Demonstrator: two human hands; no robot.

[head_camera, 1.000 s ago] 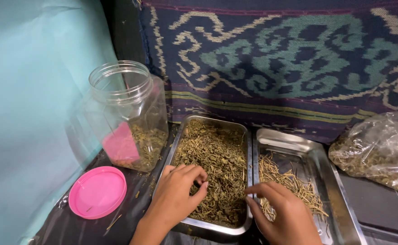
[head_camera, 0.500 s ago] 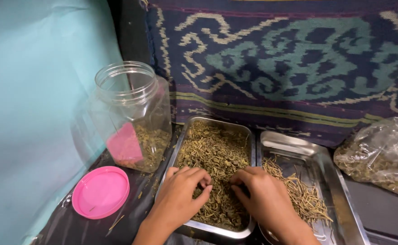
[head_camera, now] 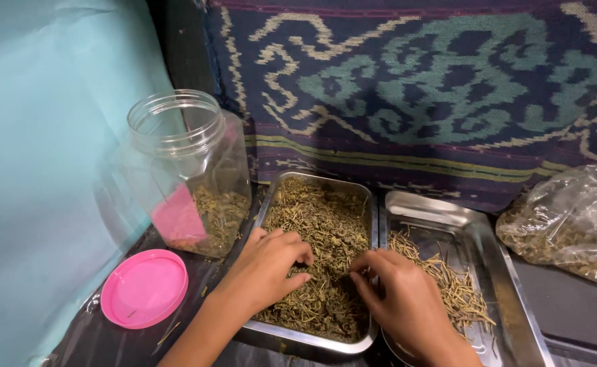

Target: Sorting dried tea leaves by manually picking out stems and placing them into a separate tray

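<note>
Both hands dig into the dried green-brown herb leaves (head_camera: 326, 238) in the rectangular steel tray (head_camera: 310, 340) — left hand (head_camera: 268, 261) curled, fingers pinching leaves; right hand (head_camera: 400, 295) likewise. Beside it, a second steel tray (head_camera: 441, 212) holds pale stems (head_camera: 448, 282) — clear plastic jar (head_camera: 190, 170) and pink round lid (head_camera: 144, 288) stand left.

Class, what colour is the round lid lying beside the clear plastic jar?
Pink. The lid lies flat near the jar, seen best in the head view.

both the left hand (head_camera: 266, 264) and right hand (head_camera: 402, 298) are bare, no rings or sleeves.
</note>
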